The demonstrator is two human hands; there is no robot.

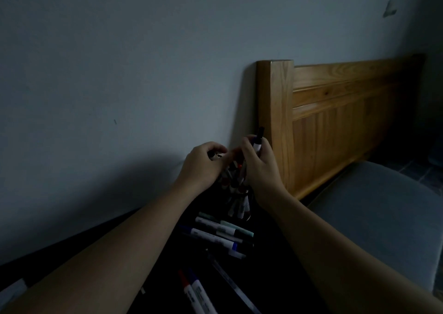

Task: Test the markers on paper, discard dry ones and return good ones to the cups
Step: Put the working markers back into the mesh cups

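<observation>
Markers [233,181] stand bunched in what appears to be a cup, dimly lit. Right hand [260,167] fingers grip one black-capped marker [257,143] upright. Left hand [202,163] fingers curl around marker tops. Loose markers [221,233] lie on the tabletop [275,277].

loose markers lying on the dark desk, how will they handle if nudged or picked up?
The loose markers look like round, smooth barrels, so they'd probably roll if nudged. They appear rigid and slim, likely light to lift. Several lie touching, so moving one may shift its neighbours.
</observation>
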